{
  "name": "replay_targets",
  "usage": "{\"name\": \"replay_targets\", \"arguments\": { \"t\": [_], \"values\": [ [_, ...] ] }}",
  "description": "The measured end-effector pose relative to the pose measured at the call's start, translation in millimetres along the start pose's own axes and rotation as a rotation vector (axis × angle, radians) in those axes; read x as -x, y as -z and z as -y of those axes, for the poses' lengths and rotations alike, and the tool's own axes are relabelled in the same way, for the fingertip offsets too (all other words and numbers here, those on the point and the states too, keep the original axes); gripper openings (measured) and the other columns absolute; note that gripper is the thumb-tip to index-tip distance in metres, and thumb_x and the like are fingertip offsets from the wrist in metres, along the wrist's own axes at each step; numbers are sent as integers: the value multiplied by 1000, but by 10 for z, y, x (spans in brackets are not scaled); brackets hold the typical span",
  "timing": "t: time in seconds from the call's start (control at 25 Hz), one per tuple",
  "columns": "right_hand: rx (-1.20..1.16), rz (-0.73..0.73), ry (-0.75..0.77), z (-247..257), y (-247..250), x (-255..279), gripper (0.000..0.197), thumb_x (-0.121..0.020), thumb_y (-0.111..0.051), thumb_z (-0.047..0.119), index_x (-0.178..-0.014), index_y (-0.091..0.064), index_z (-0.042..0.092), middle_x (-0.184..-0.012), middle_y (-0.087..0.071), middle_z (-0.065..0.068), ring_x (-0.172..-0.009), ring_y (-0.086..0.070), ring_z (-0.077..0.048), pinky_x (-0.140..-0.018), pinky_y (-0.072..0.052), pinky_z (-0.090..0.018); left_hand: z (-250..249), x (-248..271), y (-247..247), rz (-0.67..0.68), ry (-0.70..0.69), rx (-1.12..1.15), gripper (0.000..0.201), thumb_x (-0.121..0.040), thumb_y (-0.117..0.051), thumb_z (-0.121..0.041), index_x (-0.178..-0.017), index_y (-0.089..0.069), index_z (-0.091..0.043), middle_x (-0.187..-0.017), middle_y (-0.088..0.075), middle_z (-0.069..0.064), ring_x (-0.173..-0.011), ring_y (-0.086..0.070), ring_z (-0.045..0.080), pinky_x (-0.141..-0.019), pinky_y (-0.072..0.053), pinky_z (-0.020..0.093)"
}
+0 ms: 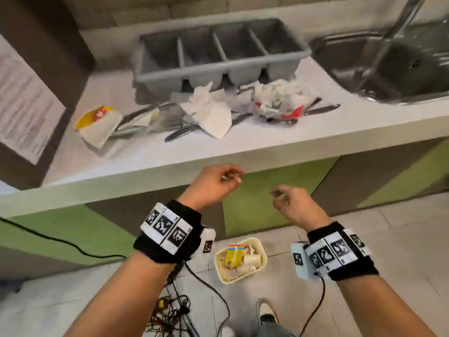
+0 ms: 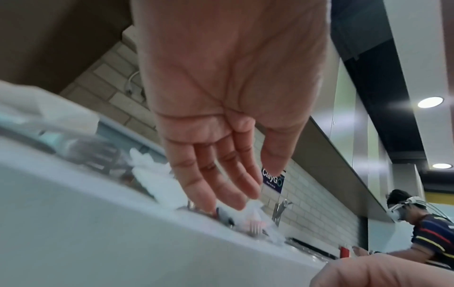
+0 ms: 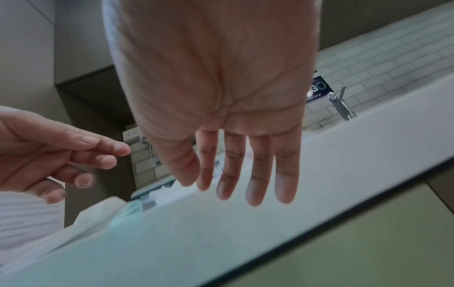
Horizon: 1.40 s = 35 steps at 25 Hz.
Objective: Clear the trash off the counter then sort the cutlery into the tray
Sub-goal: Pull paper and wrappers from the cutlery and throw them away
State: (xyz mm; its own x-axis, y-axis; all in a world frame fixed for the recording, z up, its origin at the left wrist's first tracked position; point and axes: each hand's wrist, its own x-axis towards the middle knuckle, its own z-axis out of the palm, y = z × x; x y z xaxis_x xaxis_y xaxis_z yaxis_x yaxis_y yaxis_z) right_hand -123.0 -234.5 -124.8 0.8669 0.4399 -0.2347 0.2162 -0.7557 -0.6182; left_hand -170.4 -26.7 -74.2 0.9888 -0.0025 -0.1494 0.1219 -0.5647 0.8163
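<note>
Left hand (image 1: 213, 183): empty, fingers loose, held below front edge of surface (image 1: 243, 152)
Right hand (image 1: 295, 204): empty, fingers relaxed, just beside left hand, same height
Cutlery tray (image 1: 218, 53): grey, 4 compartments, at back of surface, well beyond both hands
Trash: crumpled napkins (image 1: 209, 109) & clear plastic bag w/ paper (image 1: 279, 97) ahead of hands, just in front of tray; yellow-red wrapper (image 1: 98, 125) far to left of left hand
Cutlery (image 1: 179, 133): dark-handled pcs under & between trash, partly hidden
Bin (image 1: 240, 260): cream, on floor below hands, holds wrappers
Sink (image 1: 388, 69): beyond right hand, to its right
</note>
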Motion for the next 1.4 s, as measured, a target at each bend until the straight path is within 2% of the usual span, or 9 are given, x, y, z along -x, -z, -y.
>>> {"name": "replay_targets", "arguments": {
  "t": [0.16, 0.32, 0.48, 0.84, 0.96, 1.08, 1.2, 1.28, 1.4],
  "values": [
    [17, -181, 53, 238, 557, 15, 31, -87, -58, 10, -118, -60, 11, -125, -58, -12, -113, -55, -26, -97, -40, -28, -395, -63, 397, -130, -16, -2, 23, -90, -57, -16, -112, -64, -17, -100, -62, -5, -75, -56, 12, -52, -43, 6],
    [36, -308, 34, 178, 1015, -191, 35, -86, -57, 10, -121, -55, 11, -128, -53, -14, -117, -52, -29, -100, -40, -33, -668, -343, 531, -228, -32, -105, 28, -88, -59, -18, -116, -63, -17, -121, -61, 3, -93, -59, 19, -77, -46, 25],
    [97, -352, -17, -12, 1409, -619, 48, -81, -64, 15, -126, -50, 10, -132, -48, -17, -119, -47, -36, -102, -41, -41, -817, -849, 435, -213, -18, -326, 44, -83, -65, -26, -126, -55, -19, -135, -49, 7, -120, -50, 23, -102, -38, 29],
    [312, -70, 64, -186, 1897, -1565, 96, -64, -77, 44, -143, -24, 32, -153, -17, -10, -139, -19, -34, -114, -29, -46, -951, -2320, 188, -156, 79, -400, 51, -84, -63, -35, -132, -50, -25, -144, -39, 8, -132, -41, 26, -113, -33, 35],
    [534, 147, 162, -201, 1838, -1759, 86, -69, -71, 50, -141, -23, 45, -159, -3, -6, -143, -5, -42, -117, -19, -52, -952, -2680, 155, 2, 137, -521, 61, -79, -66, -37, -136, -43, -37, -156, -22, 5, -140, -28, 30, -117, -26, 43],
    [627, 218, 211, -207, 1777, -1868, 61, -77, -62, 49, -134, -41, 40, -155, -20, -7, -139, -20, -42, -113, -27, -53, -934, -2853, 88, 211, 206, -675, 66, -83, -62, -35, -140, -31, -43, -161, -2, 4, -144, -20, 31, -119, -22, 41],
    [557, 169, 223, -227, 1725, -1921, 40, -83, -56, 36, -123, -54, 31, -141, -41, -8, -124, -40, -35, -103, -40, -44, -896, -2929, 38, 251, 214, -699, 63, -84, -59, -20, -140, -35, -38, -155, -27, 8, -138, -35, 26, -113, -29, 33],
    [492, 112, 221, -221, 1694, -1935, 33, -85, -54, 27, -118, -58, 24, -130, -48, -10, -116, -46, -33, -99, -44, -42, -866, -2936, 44, 169, 165, -672, 58, -81, -59, -9, -133, -48, -33, -136, -53, 7, -125, -49, 24, -103, -38, 29],
    [399, 45, 209, -272, 1666, -1977, 28, -88, -52, 15, -114, -62, 16, -117, -56, -12, -108, -50, -32, -95, -46, -40, -845, -2964, 1, 42, 169, -576, 54, -78, -52, 9, -119, -61, -26, -121, -63, 9, -110, -59, 25, -86, -44, 24]
  ]
}}
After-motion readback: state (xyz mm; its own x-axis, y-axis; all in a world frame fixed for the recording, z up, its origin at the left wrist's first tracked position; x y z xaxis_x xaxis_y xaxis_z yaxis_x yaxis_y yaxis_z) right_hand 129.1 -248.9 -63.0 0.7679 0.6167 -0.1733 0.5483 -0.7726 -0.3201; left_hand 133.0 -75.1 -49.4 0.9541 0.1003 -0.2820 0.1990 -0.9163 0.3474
